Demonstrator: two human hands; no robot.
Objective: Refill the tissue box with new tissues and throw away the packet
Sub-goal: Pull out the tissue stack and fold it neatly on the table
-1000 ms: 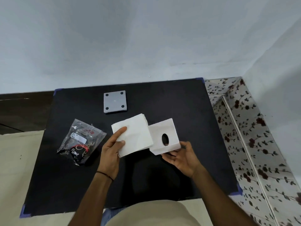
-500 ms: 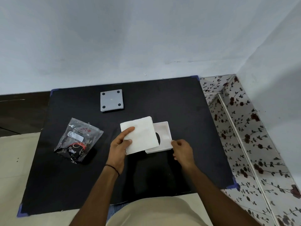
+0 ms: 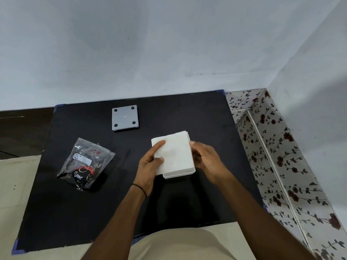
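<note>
A white stack of tissues (image 3: 173,152) lies over the open white tissue box (image 3: 178,173) on the black mat (image 3: 75,212); only the box's near edge shows below the stack. My left hand (image 3: 150,162) grips the stack's left side, thumb on top. My right hand (image 3: 204,158) holds the right side of the stack and box. The empty clear plastic packet (image 3: 85,163) with dark print lies on the mat to the left, apart from both hands. The grey square box base (image 3: 125,118) with round feet lies upside down at the back of the mat.
A wall rises right behind the mat. A floral-patterned ledge (image 3: 277,156) runs along the mat's right side. Beige surface (image 3: 16,184) lies to the left of the mat and in front of it.
The box was tilted with its oval opening showing, then laid flat. The tissue stack has moved right and now covers it. My right hand has come up to the box's right side.
</note>
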